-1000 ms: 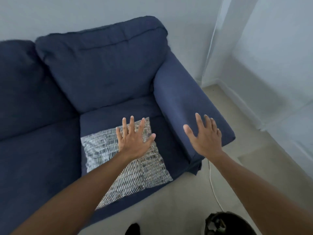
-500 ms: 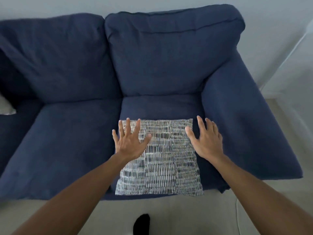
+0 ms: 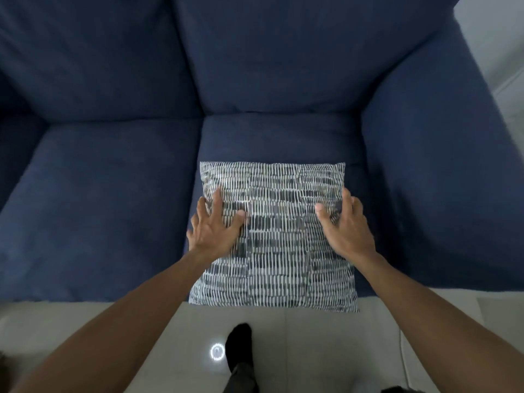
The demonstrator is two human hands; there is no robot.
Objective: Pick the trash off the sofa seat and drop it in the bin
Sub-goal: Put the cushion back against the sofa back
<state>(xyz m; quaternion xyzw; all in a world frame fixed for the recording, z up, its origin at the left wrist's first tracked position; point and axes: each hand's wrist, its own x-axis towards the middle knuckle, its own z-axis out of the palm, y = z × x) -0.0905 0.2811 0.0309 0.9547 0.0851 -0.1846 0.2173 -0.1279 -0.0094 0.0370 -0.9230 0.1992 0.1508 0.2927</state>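
A dark blue sofa (image 3: 113,194) fills the view, and a black-and-white patterned cushion (image 3: 278,251) lies flat on its right seat, reaching over the front edge. My left hand (image 3: 212,228) rests with spread fingers on the cushion's left side. My right hand (image 3: 346,225) lies on the cushion's right edge, fingers curling around it. No trash shows on the visible seat. The bin is out of view.
The sofa's right armrest (image 3: 442,180) rises just right of the cushion. Pale tiled floor (image 3: 312,350) runs along the sofa front, with my dark-socked foot (image 3: 239,347) and a small bright ring of light (image 3: 217,351) on it. A white wall (image 3: 496,38) stands at the right.
The view has swung left and moved closer to the sofa, dropping the bin out of sight. Both hands came down from hovering onto the two sides of the cushion.
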